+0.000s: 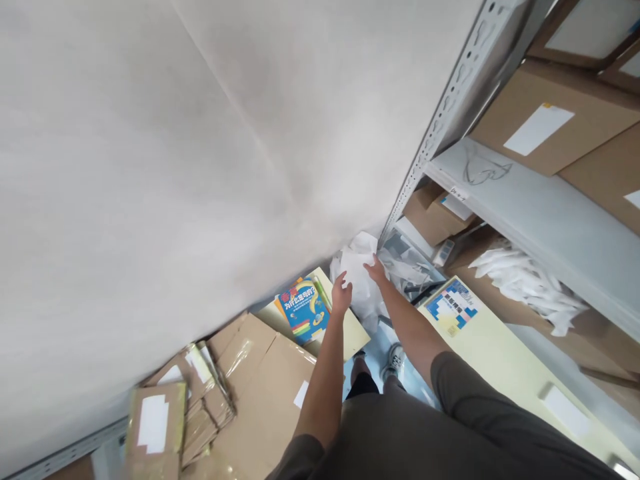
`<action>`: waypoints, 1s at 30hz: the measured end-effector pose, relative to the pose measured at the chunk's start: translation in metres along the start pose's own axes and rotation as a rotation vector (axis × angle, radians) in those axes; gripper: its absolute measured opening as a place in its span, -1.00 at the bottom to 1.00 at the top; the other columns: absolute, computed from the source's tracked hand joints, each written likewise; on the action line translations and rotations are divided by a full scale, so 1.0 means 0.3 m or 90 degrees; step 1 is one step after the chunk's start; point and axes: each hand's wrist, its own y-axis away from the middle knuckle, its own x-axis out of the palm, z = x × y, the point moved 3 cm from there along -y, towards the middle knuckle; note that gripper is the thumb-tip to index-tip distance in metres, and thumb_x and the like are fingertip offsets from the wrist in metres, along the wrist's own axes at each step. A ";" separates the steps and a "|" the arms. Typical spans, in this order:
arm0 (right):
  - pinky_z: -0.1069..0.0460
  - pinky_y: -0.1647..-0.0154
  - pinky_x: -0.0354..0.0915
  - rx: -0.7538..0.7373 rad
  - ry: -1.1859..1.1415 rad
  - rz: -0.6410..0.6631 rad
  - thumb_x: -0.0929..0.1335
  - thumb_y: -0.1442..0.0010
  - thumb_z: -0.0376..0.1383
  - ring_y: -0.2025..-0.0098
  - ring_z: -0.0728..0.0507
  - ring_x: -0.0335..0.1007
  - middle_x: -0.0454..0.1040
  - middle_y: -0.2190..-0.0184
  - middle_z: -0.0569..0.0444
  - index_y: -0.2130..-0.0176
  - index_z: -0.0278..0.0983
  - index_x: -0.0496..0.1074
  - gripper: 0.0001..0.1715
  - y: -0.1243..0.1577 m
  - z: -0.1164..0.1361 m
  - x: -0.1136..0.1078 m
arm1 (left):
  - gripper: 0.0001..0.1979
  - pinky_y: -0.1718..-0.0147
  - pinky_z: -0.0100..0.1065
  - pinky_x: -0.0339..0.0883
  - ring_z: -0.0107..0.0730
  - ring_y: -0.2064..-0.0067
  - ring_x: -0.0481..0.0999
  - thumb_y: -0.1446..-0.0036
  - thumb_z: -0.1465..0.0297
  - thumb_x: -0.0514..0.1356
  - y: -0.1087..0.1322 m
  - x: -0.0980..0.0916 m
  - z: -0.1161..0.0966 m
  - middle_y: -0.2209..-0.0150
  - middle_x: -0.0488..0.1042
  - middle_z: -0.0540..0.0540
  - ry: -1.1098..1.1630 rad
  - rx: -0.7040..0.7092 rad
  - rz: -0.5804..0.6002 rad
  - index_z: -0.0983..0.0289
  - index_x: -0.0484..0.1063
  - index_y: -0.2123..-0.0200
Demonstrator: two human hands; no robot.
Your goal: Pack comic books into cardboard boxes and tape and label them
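Note:
A crumpled white plastic bag (359,273) sits low in the corner where the wall meets the shelving. My left hand (341,293) is at the bag's left side, its fingers bent but apart. On the opposite side, my right hand (377,271) reaches over the bag with thumb and forefinger spread, close to or touching the plastic. No firm grip shows in either hand. Just left of my left hand lies a blue book (303,310) with a rainbow and a planet on its cover, on a pale yellow surface (353,337).
Flattened cardboard boxes (265,373) pile up at left, along the wall (225,167). Metal shelving (530,200) with cartons (560,127) and white gloves (525,280) rises at right. A pale yellow board (520,360) bears a colourful booklet (453,307). My shoe (395,360) is below.

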 end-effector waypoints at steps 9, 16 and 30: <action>-0.09 -0.07 0.46 -0.047 -0.162 0.109 0.40 -0.19 0.11 0.12 -0.20 0.47 0.53 0.33 0.13 0.21 -0.15 0.47 -0.59 0.118 0.221 0.065 | -0.46 -0.14 0.03 0.55 0.03 -0.16 0.62 -0.38 0.19 0.29 -0.065 -0.115 -0.082 -0.32 0.49 0.40 0.009 0.002 -0.076 0.25 0.47 -0.34; -0.06 -0.03 0.47 -0.042 -0.347 0.240 0.46 -0.14 -0.03 0.01 -0.18 0.49 0.60 0.15 0.11 0.09 -0.11 0.51 -0.64 0.237 0.496 -0.088 | -0.22 -0.19 0.04 0.51 0.14 -0.35 0.47 -0.27 0.01 0.39 -0.135 -0.067 -0.327 -0.44 0.35 0.37 0.080 0.131 0.030 0.17 0.37 -0.44; -0.08 -0.10 0.51 -0.362 -0.358 0.219 0.60 -0.15 0.05 0.02 -0.20 0.56 0.66 0.10 0.05 -0.07 -0.21 0.52 -0.36 0.454 1.026 -0.399 | -0.10 -0.42 0.05 0.31 0.12 -0.43 0.41 -0.10 0.20 0.53 -0.048 -0.201 -0.632 -0.39 0.46 0.24 0.072 0.294 0.018 0.16 0.34 -0.46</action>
